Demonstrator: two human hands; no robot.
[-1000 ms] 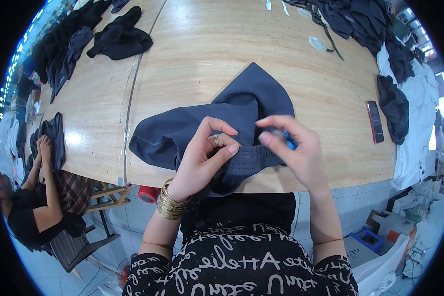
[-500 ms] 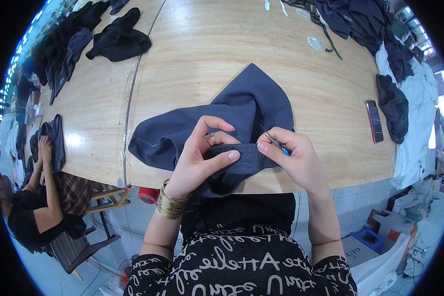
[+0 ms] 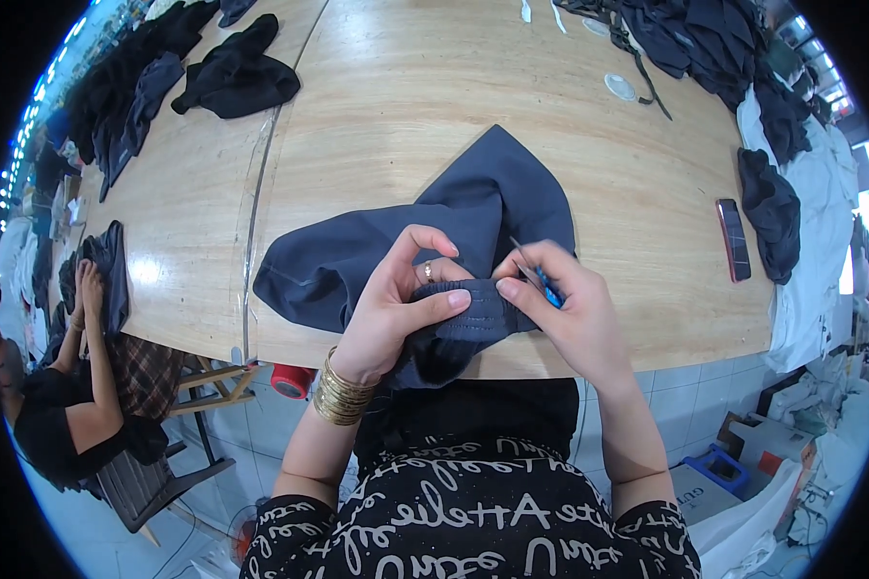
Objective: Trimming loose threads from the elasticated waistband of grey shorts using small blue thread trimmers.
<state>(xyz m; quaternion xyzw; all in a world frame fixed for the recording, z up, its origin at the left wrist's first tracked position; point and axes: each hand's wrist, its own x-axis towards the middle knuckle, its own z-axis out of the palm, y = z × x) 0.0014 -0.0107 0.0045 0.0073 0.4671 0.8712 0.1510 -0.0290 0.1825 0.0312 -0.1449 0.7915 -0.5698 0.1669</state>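
Dark garment (image 3: 386, 241) right up at the worktop's (image 3: 357, 164) near edge! Left hand (image 3: 381, 314) clamps its grip on the gathered waistband (image 3: 478, 311); right hand's (image 3: 581, 309) closed around a blue-handled tool (image 3: 552, 295) beside it. Bare wood beyond, phone (image 3: 734, 239) well right.

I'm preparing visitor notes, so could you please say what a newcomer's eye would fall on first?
Probably the dark garment at the near edge of the table, its gathered band between the left hand and right hand. The right hand's blue-handled tool may follow, then the gold bangles on the left wrist.
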